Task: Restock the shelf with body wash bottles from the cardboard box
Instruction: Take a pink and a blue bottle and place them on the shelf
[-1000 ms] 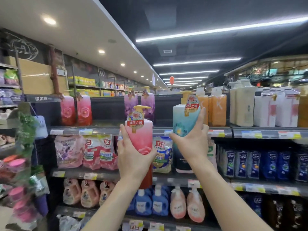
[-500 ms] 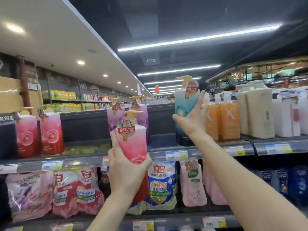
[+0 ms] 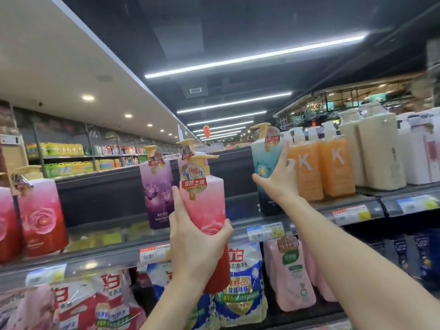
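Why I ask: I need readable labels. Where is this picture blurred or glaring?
Head view: pink bottle tag in left hand sharp; far-right white bottles blurred; ceiling strips blown out; shelf edge bowed by the wide lens.

A pink-to-red pump bottle (image 3: 202,206) is upright before the top shelf (image 3: 95,258) edge, with a teal-to-navy pump bottle (image 3: 264,167) standing on that shelf at its two o'clock.

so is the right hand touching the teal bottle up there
Touching. The head view shows the right hand spread directly against the front of the teal bottle, with no gap between them.
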